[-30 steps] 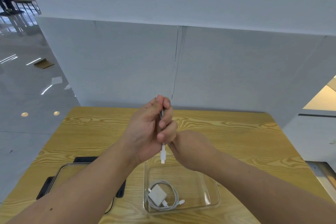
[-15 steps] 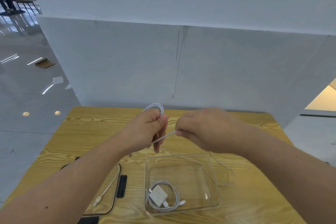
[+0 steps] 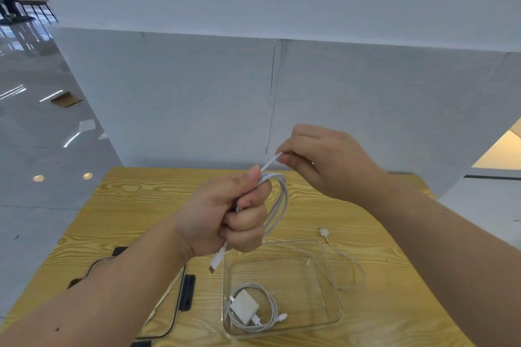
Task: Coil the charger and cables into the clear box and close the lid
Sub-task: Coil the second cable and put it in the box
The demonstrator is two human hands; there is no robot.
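A white cable [image 3: 277, 200] hangs in several loops from the left hand [image 3: 225, 214], which is held above the wooden table [image 3: 135, 205] and is closed in a fist around the bundle. One plug end [image 3: 217, 260] sticks out below the fist, pointing down toward the clear box [image 3: 334, 287]. The right hand [image 3: 329, 160], a little higher and just beside the left, pinches the free run of the same cable between thumb and fingertips.

The clear box sits open on the table below both hands. In its near left corner lie a white charger [image 3: 244, 306] and a second cable [image 3: 267, 315] coiled around it, touching it. Left of the box, partly hidden by the left forearm, lies the lid [image 3: 177, 290], clear with dark clips along its edges.

To the right of the box another white cable [image 3: 342, 253] trails across the table, its plug lying apart from the box's far right corner. White partition walls [image 3: 197, 98] stand behind the table. No brand or writing can be read on anything.
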